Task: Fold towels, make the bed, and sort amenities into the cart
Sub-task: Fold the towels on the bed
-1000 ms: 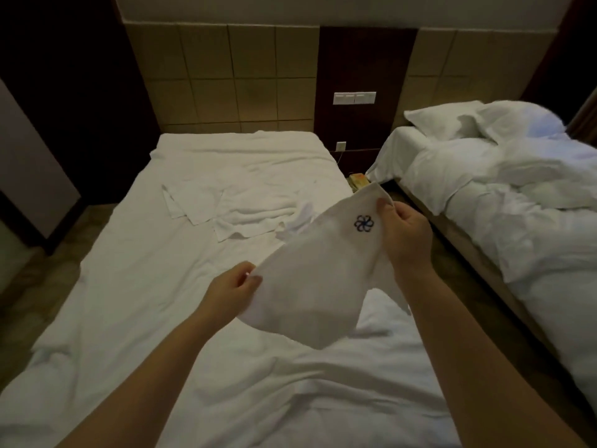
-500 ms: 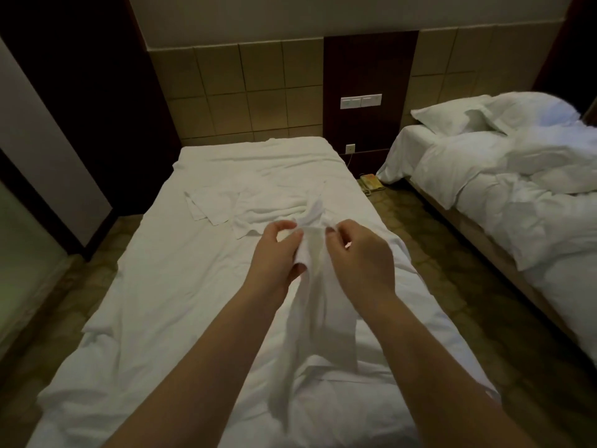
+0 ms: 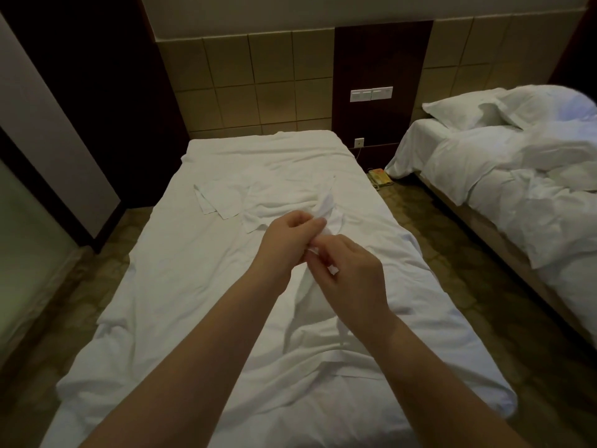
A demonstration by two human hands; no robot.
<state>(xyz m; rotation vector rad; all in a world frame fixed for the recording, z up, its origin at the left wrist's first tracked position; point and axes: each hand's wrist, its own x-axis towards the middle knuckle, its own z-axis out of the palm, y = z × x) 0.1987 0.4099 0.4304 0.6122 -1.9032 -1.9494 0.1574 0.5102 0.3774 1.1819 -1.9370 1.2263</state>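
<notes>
Above bed (image 3: 181, 286), bunched white towel (image 3: 327, 206)

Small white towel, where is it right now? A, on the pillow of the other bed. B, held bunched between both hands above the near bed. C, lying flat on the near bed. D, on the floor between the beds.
B: the left hand and right hand pinch the small white towel together above the near bed.

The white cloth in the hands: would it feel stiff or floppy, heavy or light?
Probably floppy: the white cloth bunches between the left hand and right hand and droops below them. Likely light, since fingertip pinches seem enough to hold it up.
</notes>
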